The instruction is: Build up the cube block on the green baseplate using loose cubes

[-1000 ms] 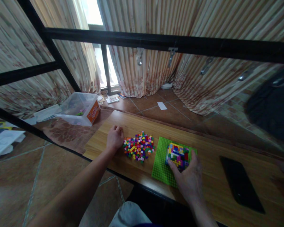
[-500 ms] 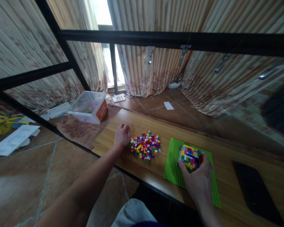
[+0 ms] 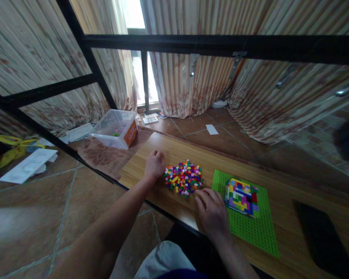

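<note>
Faced striped curtains point(image 3: 178, 87) beyond the table, with a black metal frame point(image 3: 168, 42) cutting across the upper view, well apart from both hands. Worked at a long wooden table point(image 3: 168, 149). Had a clear plastic bin point(image 3: 112, 141) past the table's far left end, out of the way. Had a green studded baseplate point(image 3: 250, 234) flat on the table to the right, then a dark flat slab point(image 3: 322, 236) farther right. Held the right hand point(image 3: 213, 213) near the brick pile point(image 3: 183, 178), fingers loosely bent; could not tell of any brick between the fingertips. Rested the left hand point(image 3: 155, 164), half curled, just beside the pile's left edge; could not see into the palm. Found the pile on bare wood between both hands. Saw the multicoloured brick build point(image 3: 242, 197) on the baseplate, free of both hands. Judged build and baseplate the likeliest things to knock with the right wrist. Seemed best to pinch lightly at one loose brick along the near edge, without raking, using the left hand as a steady fence against scatter.
</note>
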The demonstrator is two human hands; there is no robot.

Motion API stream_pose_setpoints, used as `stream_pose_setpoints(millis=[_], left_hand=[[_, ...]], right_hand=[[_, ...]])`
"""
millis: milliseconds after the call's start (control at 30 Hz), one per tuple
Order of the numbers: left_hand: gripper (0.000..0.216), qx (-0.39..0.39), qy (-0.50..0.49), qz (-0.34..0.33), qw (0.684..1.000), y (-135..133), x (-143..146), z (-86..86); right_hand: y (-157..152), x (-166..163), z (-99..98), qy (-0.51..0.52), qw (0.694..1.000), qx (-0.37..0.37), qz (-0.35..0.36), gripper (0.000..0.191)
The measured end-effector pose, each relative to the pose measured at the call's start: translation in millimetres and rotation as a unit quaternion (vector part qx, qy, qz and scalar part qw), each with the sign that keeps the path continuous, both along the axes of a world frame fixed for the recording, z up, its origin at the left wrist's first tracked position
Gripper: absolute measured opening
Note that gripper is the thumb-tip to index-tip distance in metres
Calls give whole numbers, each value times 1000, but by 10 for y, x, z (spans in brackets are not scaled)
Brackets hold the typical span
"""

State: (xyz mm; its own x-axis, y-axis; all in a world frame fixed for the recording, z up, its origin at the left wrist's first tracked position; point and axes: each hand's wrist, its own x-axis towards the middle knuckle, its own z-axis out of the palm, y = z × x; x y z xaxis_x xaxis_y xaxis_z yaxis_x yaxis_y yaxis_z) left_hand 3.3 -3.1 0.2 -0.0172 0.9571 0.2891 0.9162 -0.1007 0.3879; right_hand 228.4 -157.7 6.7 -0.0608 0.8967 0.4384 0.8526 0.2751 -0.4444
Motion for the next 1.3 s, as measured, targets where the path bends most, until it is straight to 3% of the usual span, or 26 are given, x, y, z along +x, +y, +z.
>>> stream_pose_setpoints(millis=[267, 500, 633, 733, 933, 1100, 1300], left_hand=[[20, 9, -7, -4, 1000, 1, -1, -4], [20, 3, -6, -3, 1000, 11, -8, 13], [20, 12, -4, -4, 1000, 24, -19, -3], [21, 19, -4, -11, 1000, 32, -27, -19], [21, 28, 0, -13, 1000, 40, -28, -21], [22, 31, -4, -18, 999, 38, -31, -8], [21, 28, -5, -14, 999, 35, -33, -5]], right_hand=[[149, -126, -54, -13, 999, -30, -2, 20], [-15, -71, 113, 153, 986, -73, -10, 21], [-171, 172, 277, 257, 955, -123, -80, 24], [-237, 470, 362, 283, 938, -120, -161, 32], [-176, 1093, 396, 230, 925, -60, -295, 42], [-35, 1346, 295, 122, 943, -56, -304, 46], [47, 1357, 227, 86, 951, -67, -290, 46]])
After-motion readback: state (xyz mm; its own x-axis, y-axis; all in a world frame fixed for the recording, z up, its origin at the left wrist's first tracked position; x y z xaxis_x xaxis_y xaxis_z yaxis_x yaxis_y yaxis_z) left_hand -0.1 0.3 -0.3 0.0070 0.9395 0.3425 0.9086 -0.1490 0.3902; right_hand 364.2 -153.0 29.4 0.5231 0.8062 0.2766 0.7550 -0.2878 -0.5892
